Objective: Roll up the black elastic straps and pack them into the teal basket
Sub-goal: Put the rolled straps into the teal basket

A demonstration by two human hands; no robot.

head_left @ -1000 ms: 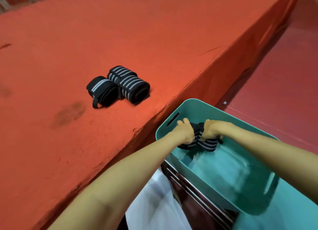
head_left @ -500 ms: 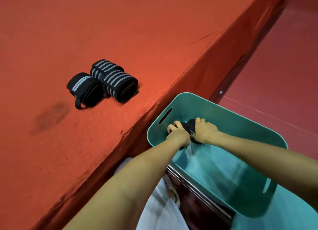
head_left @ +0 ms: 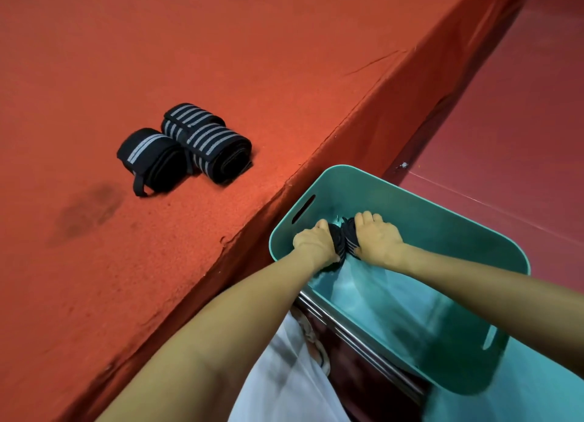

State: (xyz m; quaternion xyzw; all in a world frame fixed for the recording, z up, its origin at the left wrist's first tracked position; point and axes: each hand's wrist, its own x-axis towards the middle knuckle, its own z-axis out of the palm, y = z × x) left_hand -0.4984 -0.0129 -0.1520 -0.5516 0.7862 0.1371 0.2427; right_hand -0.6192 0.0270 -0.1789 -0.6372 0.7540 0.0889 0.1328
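Both my hands are down inside the teal basket (head_left: 448, 219) at its far left corner. My left hand (head_left: 314, 243) grips one rolled black strap with grey stripes (head_left: 335, 239). My right hand (head_left: 377, 240) grips a second rolled strap (head_left: 350, 234) beside it. The two rolls touch each other near the basket's wall, and my fingers hide most of them. On the red surface three more rolled black straps lie side by side: one with a single broad grey band (head_left: 151, 160) and two with several thin grey stripes (head_left: 218, 151).
The red carpeted platform (head_left: 221, 58) drops off at an edge right beside the basket's left wall. A dark red floor (head_left: 505, 121) lies beyond the basket. A white cloth (head_left: 284, 374) and a metal rail (head_left: 363, 336) sit below the basket's near side.
My two hands have gone deeper into the basket toward its far left corner with the rolled straps. The rolls on the platform have not moved.
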